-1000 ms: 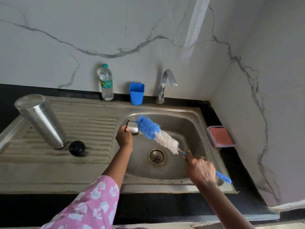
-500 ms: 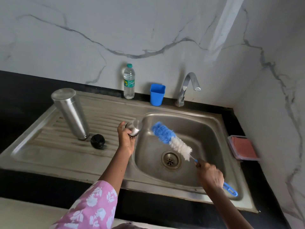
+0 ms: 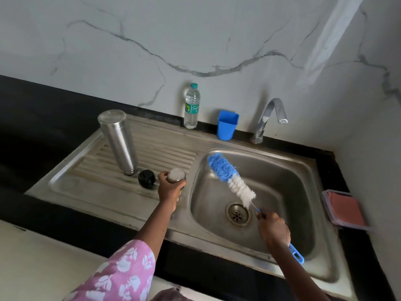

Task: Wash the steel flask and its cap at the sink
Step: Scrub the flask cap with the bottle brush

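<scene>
1. Marble walls are framing the steel sink; the steel flask is standing upended, long axis vertical, on the drainboard, left of both hands.
2. My left hand, the nearer one, is gripping the steel cap beside the black stopper.
3. My right hand is clutching the brush, bristles angling toward the cap.

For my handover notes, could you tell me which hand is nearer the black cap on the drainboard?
Left. The left hand, holding a steel cup, is right beside the black cap; the right hand grips the bottle brush over the basin, farther away.
</scene>
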